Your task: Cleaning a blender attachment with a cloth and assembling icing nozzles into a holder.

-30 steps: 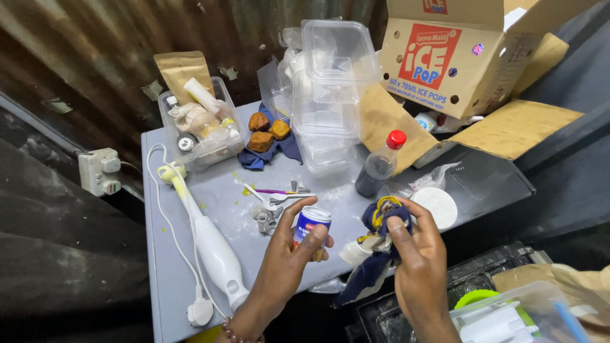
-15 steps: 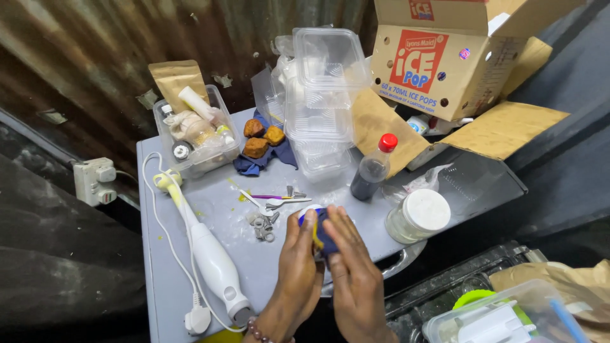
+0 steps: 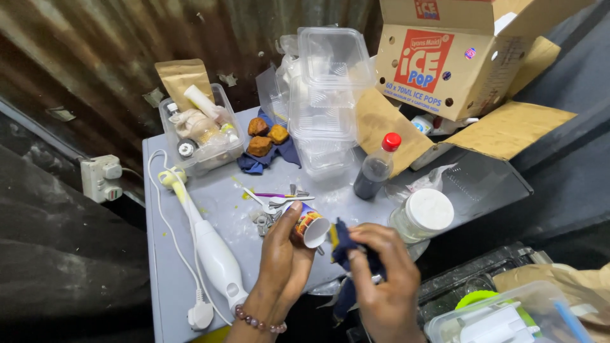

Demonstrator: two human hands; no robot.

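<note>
The grey table (image 3: 190, 298) is crowded at the back, barer along its front edge (beside the white hand blender (image 3: 213, 254)). There, the left hand (image 3: 283, 260) grips a small printed cup (image 3: 309, 225); the right hand (image 3: 381, 279) pinches a dark blue cloth (image 3: 346, 248) just beside it.

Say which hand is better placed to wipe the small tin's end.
Right, probably. The right hand pinches the dark blue cloth beside the small tin's white end, while the left hand is wrapped around the tin, steadying it.
</note>
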